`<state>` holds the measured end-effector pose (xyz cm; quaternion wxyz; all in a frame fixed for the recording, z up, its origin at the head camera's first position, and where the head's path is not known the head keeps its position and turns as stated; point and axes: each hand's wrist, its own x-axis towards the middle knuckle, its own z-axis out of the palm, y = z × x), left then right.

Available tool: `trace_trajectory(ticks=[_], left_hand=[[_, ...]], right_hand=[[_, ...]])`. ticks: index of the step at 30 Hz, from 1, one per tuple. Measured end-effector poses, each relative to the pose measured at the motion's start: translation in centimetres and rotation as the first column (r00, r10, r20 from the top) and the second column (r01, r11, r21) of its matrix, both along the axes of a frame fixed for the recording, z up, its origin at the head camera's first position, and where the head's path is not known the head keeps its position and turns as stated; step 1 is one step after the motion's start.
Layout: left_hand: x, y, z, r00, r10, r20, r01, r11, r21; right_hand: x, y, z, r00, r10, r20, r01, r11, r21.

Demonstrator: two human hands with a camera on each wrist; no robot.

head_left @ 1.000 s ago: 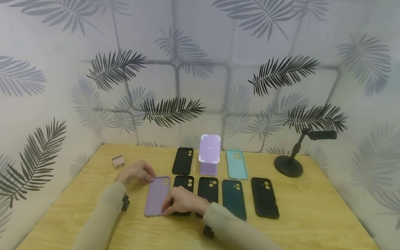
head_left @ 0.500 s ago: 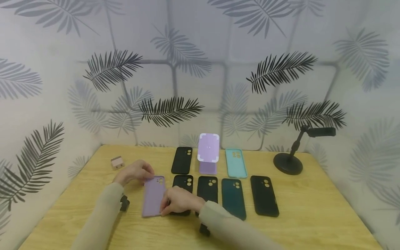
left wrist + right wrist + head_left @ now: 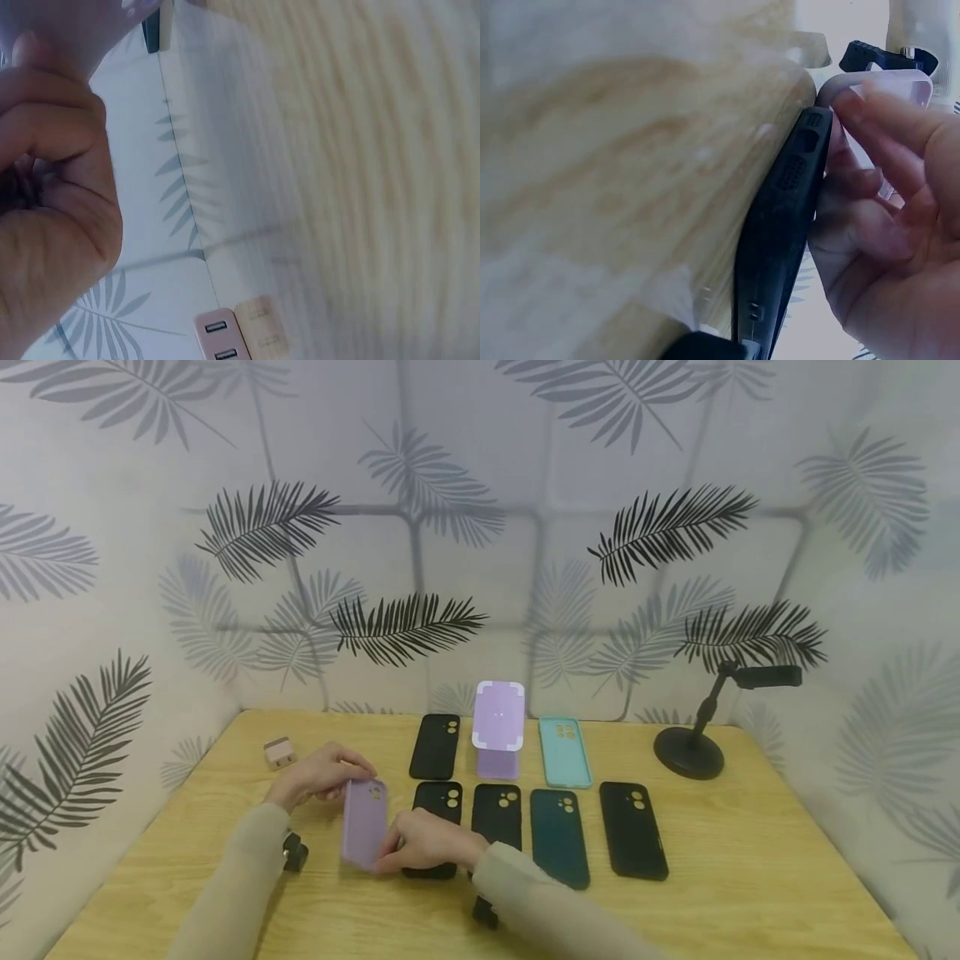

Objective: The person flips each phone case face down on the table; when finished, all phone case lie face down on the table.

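Note:
In the head view a light purple phone case is tilted, its left side raised. My left hand pinches its top end near the camera cutout. At the lower right corner my right hand grips the same case between thumb and fingers. The left wrist view shows the curled left hand below a blurred part of the purple case. In the right wrist view the right hand's fingers are at the purple case's edge, beside a black phone case on the wooden table.
Dark phone cases, including a teal one and a black one, form the front row. Behind them are another black case, a purple stand and a turquoise case. A pink charger and black stand flank them.
The purple case lay nearly flat one second ago; now it is tilted and shifted slightly left. Both hands have moved with it, the right hand a little to the left. The other cases stay put.

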<state>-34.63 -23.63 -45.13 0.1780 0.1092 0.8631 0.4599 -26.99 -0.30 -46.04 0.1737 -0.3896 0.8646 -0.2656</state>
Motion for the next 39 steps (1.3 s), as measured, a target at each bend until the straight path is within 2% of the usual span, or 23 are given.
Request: trace_trajectory(ticks=[4, 7, 14, 20, 24, 27, 31, 35, 39], left_hand=[[-0.1, 0.5, 0.1, 0.999, 0.015, -0.05, -0.015, 1.0, 0.0], [-0.3, 0.8, 0.1, 0.998, 0.032, -0.057, -0.031, 0.999, 0.012], [0.1, 1.9, 0.8, 0.998, 0.06, -0.033, -0.059, 0.997, 0.045], [0.3, 2.6, 0.7, 0.997, 0.074, -0.02, -0.073, 0.994, 0.081], [0.3, 2.6, 0.3, 1.0, 0.023, -0.01, -0.022, 0.993, 0.114], [0.3, 2.3, 0.1, 0.998, -0.055, -0.007, 0.055, 0.99, 0.128], [0.3, 2.0, -0.2, 0.991, -0.134, 0.02, 0.129, 0.979, 0.158], [0.3, 1.5, -0.4, 0.984, -0.159, 0.086, 0.14, 0.972, 0.19], [0.3, 1.0, -0.5, 0.978, -0.173, 0.114, 0.153, 0.974, 0.167]], right_hand=[[0.0, 0.2, 0.2, 0.995, 0.0, 0.103, 0.003, 1.0, -0.027], [0.2, 0.1, 0.3, 0.989, -0.026, 0.144, 0.034, 0.998, -0.049], [0.8, -0.6, 0.3, 0.976, -0.137, 0.17, 0.152, 0.985, -0.08], [0.9, -0.8, 0.2, 0.967, -0.173, 0.187, 0.189, 0.979, -0.076], [0.9, -0.5, 0.3, 0.957, -0.162, 0.24, 0.195, 0.974, -0.119], [1.0, -0.3, 0.4, 0.944, -0.166, 0.286, 0.216, 0.964, -0.154], [1.2, 0.1, 0.6, 0.927, -0.166, 0.336, 0.249, 0.943, -0.22], [1.4, 0.3, 0.8, 0.919, -0.161, 0.361, 0.277, 0.913, -0.298], [1.6, 0.4, 0.9, 0.902, -0.163, 0.4, 0.318, 0.877, -0.36]])
